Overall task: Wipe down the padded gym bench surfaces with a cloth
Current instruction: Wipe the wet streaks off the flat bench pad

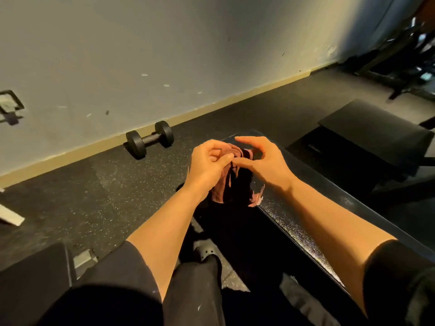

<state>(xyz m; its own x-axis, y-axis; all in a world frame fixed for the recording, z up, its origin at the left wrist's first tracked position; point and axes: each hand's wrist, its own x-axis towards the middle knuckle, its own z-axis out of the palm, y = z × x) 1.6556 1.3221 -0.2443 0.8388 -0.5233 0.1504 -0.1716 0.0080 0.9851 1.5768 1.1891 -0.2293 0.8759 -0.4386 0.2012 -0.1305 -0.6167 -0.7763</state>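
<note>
Both hands are up over the near end of the bench, fiddling with a pinkish cloth that hangs bunched above the surface. The left hand has its fingers curled, pinching the top of the cloth; the right hand looks loosely spread beside it, thumb maybe touching a fold, hard to tell. I'd fold it into a flat pad first, so more cloth meets the padding per pass. The bench is black, pebbled vinyl, slightly shiny; the cloth looks soft and floppy. Beyond the bench, a black dumbbell sits on speckled rubber floor.
</note>
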